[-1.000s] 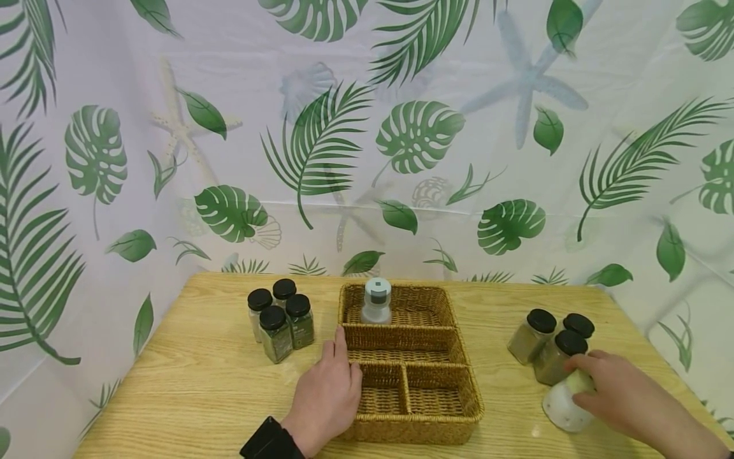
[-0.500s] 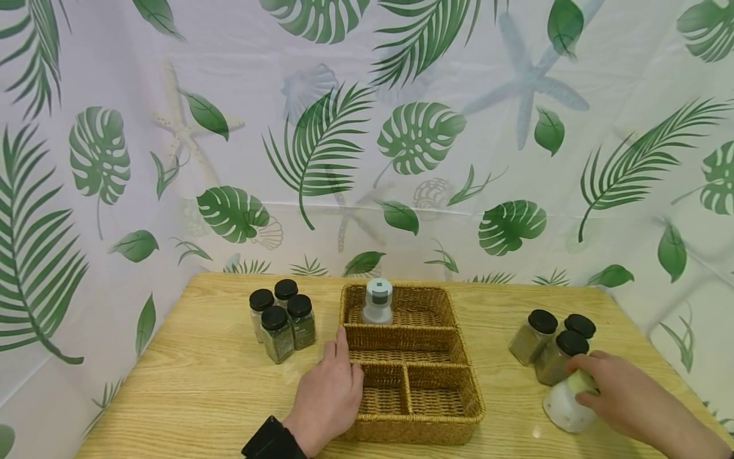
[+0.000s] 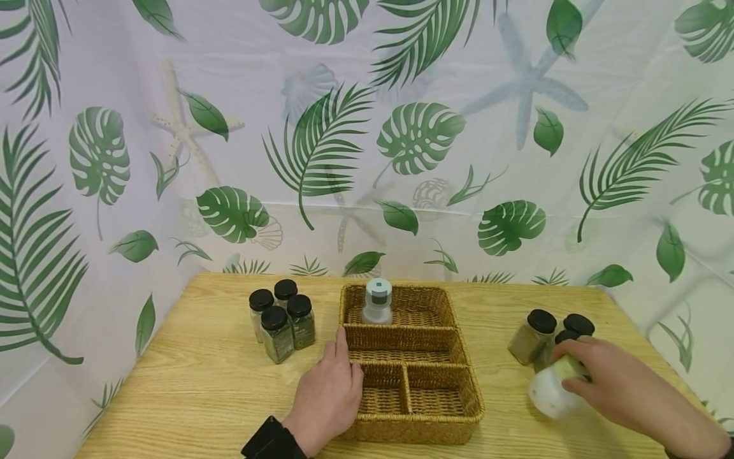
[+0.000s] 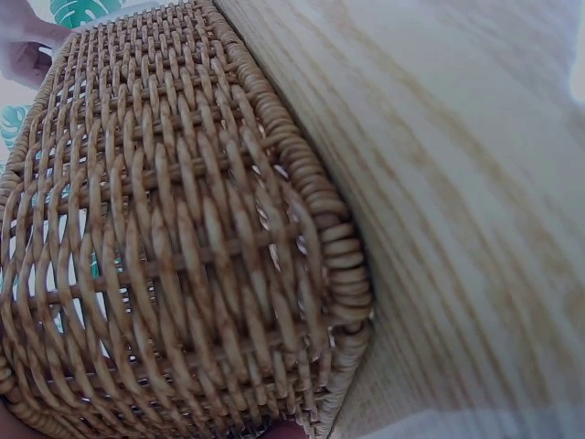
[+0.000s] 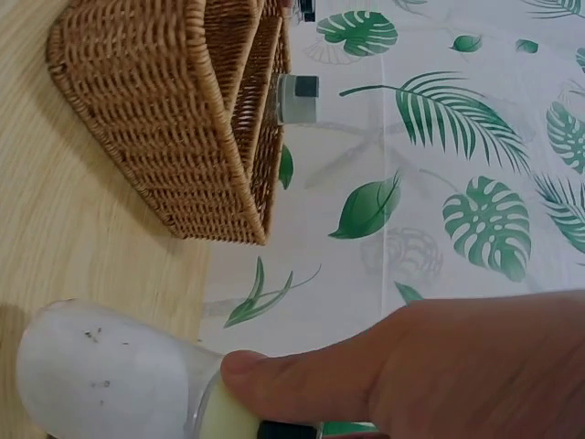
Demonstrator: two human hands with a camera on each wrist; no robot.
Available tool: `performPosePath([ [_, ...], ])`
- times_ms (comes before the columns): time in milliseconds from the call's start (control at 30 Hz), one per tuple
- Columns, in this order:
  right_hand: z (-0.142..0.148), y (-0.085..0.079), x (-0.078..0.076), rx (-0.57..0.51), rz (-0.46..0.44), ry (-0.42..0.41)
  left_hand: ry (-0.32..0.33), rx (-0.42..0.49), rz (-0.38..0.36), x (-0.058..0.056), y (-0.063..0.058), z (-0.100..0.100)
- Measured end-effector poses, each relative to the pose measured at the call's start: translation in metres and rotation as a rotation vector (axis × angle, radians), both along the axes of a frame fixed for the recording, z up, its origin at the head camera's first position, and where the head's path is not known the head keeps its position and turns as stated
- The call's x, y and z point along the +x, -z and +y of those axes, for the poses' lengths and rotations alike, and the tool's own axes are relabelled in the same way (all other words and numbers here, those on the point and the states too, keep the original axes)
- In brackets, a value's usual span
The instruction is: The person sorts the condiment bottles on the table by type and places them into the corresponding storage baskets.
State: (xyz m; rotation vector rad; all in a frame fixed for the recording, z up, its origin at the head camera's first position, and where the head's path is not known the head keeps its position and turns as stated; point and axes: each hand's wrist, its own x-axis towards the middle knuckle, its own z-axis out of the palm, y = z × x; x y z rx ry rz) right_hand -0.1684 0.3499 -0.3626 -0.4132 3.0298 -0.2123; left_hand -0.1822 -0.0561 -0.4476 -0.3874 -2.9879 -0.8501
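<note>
My right hand (image 3: pixel 613 382) holds a seasoning bottle (image 3: pixel 547 392) by its pale yellow-green cap (image 5: pixel 228 412). White contents fill the clear bottle, which tilts with its base toward the basket; in the right wrist view my thumb (image 5: pixel 311 380) presses the cap. My left hand (image 3: pixel 327 395) grips the left rim of a divided wicker basket (image 3: pixel 413 430), with the index finger along the side. The left wrist view shows the basket's woven wall (image 4: pixel 164 229) up close. A similar bottle with a pale cap (image 3: pixel 377 303) stands in the basket's back compartment.
Several black-capped spice jars (image 3: pixel 278 335) stand clustered left of the basket. More black-capped jars (image 3: pixel 530 338) stand at the right, partly hidden behind my right hand. All rest on a wooden table (image 3: pixel 172 382), with a leaf-print cloth (image 3: pixel 424 185) behind and beside it.
The bottle in my right hand has risen off the table and shifted slightly left; it is blurred now. My left hand and the basket have not moved.
</note>
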Motion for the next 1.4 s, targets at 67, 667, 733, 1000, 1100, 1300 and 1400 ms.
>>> performPosePath([
  [67, -0.003, -0.002, -0.001, -0.007, 0.021, -0.022, 0.001, -0.002, 0.002, 0.000, 0.000, 0.000],
  [667, -0.053, -0.039, -0.022, 0.012, 0.128, -0.117, 0.004, 0.011, -0.012, 0.000, 0.000, 0.000],
  [733, -0.060, -0.043, -0.025, 0.017, 0.122, -0.125, 0.007, 0.018, -0.023, 0.000, 0.000, 0.000],
  [1000, -0.084, -0.058, -0.038, 0.003, 0.147, -0.175, 0.004, 0.017, -0.011, 0.000, 0.000, 0.000],
  [1100, -0.093, -0.065, -0.042, 0.004, 0.177, -0.193, 0.001, 0.017, -0.004, 0.000, 0.000, -0.001],
  [1300, -0.109, -0.074, -0.050, 0.012, 0.186, -0.220, -0.004, 0.013, -0.004, 0.000, 0.001, -0.002],
  [1400, -0.116, -0.076, -0.054, 0.014, 0.171, -0.225, 0.000, 0.018, -0.008, -0.001, 0.001, -0.002],
])
